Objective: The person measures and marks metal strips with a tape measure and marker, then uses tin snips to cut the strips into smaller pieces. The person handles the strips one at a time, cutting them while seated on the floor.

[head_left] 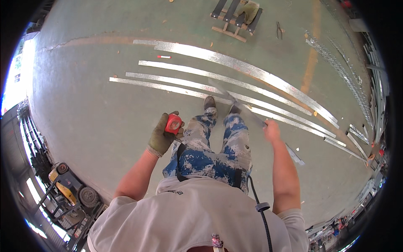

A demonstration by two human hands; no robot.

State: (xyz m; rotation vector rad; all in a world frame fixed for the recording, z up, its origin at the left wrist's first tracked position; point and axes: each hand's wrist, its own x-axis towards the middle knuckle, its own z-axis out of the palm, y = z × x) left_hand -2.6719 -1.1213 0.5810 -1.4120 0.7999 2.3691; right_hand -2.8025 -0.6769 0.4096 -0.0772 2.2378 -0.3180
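The left hand (160,136), in a green glove, is curled around a red tape measure (174,124), which it holds up on the person's side of the wide strip (252,70), well apart from it. The right hand (272,131), bare, is closed around a grey metal piece (253,117), also on the person's side of the wide strip. The piece is blurred and slants toward the wide strip, passing over the narrow strips (180,67); whether it runs on behind the forearm, I cannot tell.

The narrow strips lie on the floor (105,109), nearer the person than the wide strip and roughly along it. A red and white marker (164,56) lies just beside the wide strip's left part, on the person's side. The left shoe (209,103) is on that side too.

Beyond the wide strip stands a low stool (231,10) with a glove (249,13) on it, and pliers (278,30) lie to the stool's right. A forklift (66,193) is far to the wide strip's left, on the person's side.
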